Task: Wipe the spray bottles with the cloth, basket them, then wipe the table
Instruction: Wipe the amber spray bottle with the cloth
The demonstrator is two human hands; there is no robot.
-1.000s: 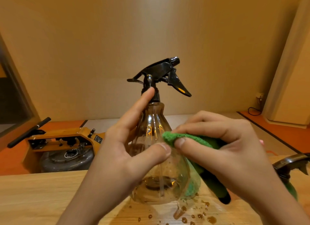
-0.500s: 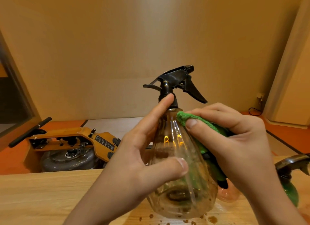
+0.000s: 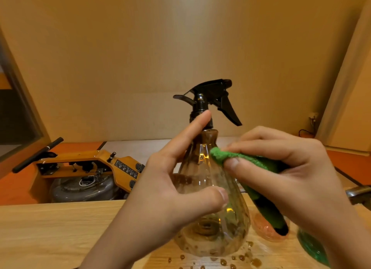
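Note:
A clear spray bottle [image 3: 202, 168] with a black trigger head is held above the wooden table [image 3: 50, 232]. My left hand [image 3: 160, 196] grips its body, thumb across the front and forefinger up along the neck. My right hand [image 3: 281, 174] pinches a green cloth [image 3: 224, 155] and presses its folded tip against the bottle's upper right side. The cloth's tail hangs down behind my right hand. A pink bottle [image 3: 265, 228] and a green bottle [image 3: 313, 248] stand at the right, mostly hidden by my right arm.
Water drops [image 3: 236, 260] lie on the table under the held bottle. A dark trigger head [image 3: 359, 194] shows at the right edge. Beyond the table's far edge a yellow machine [image 3: 86, 164] with a black handle sits on the floor.
The bottle shifted right, then lifted slightly. My right hand slid the cloth up to the bottle's neck, then partway back down its side.

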